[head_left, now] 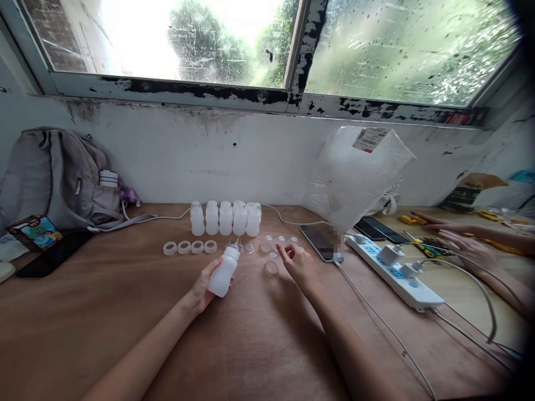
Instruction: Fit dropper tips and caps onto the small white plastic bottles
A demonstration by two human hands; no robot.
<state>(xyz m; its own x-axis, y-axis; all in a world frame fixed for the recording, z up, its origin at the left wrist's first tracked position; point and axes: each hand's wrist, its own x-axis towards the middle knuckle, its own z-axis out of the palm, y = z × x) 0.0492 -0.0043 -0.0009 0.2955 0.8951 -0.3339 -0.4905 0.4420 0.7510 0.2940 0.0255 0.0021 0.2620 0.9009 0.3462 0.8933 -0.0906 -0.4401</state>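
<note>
Left hand, in the head view, is wrapped round a frosted white bottle, gripping it by its side and holding it above the wooden table, tilted with its neck up and leaning rightward. Right hand is out ahead with its fingers curled and the thumb close to the index finger, just beside some clear round lids; whether anything is pinched between those fingertips I cannot tell. Beyond these lids sit a few small clear discs in a short line. Just past the held bottle's neck are small clear teat-like pieces, partly hidden by it, and to their left four pale rings lie side by side. Behind these stands a row of similar bottles, upright and close together, with clear tops. To the right of the right hand lies a phone with a cable attached, then a white power strip carrying two plugged-in chargers. A clear plastic bag with a label leans against the wall. At far right, another person's hands rest near some tools, blurred. At far left stands a grey backpack.
</note>
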